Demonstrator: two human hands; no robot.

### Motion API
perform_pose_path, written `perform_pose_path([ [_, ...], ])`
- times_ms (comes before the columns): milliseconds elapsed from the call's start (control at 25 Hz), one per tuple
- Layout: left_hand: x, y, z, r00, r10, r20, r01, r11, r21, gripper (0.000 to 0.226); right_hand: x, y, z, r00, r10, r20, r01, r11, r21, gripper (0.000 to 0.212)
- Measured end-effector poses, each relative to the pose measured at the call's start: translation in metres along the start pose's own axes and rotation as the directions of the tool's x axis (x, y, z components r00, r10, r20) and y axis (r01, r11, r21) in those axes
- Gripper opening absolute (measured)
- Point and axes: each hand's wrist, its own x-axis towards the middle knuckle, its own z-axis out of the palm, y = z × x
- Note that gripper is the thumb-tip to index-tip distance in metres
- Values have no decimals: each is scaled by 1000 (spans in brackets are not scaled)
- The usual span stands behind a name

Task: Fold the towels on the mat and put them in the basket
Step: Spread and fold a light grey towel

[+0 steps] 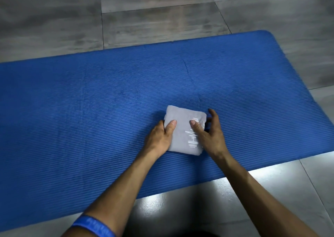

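Left hand [160,137] holds the left edge of the folded grey towel [184,128], thumb on top, grip closed on it; right hand [210,133] has thumb on top & fingers curled at the right edge, grip also on the towel. Towel lies flat on the blue mat [90,101], approx. centre-right, mat on a grey tile floor [162,16]. Blue wristband [94,226] on left arm.

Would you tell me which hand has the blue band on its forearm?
The left hand; its blue wristband shows low on that forearm, while the right hand has none.
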Motion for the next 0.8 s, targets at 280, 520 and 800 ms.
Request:
perform_pose_path([
  [280,14,-14,-47,977,-29,214,19,999,50,60,-23,-22,-8,987,87,135,-42,951,-307,40],
  [520,-4,-28,-46,997,71,22,-74,941,330,57,-69,-25,47,787,-575,222,534,455,-713,43],
  [800,-25,-43,-23,905,175,-389,-43,945,326,51,-67,-5,67,810,-449,377,537,309,-785,63],
])
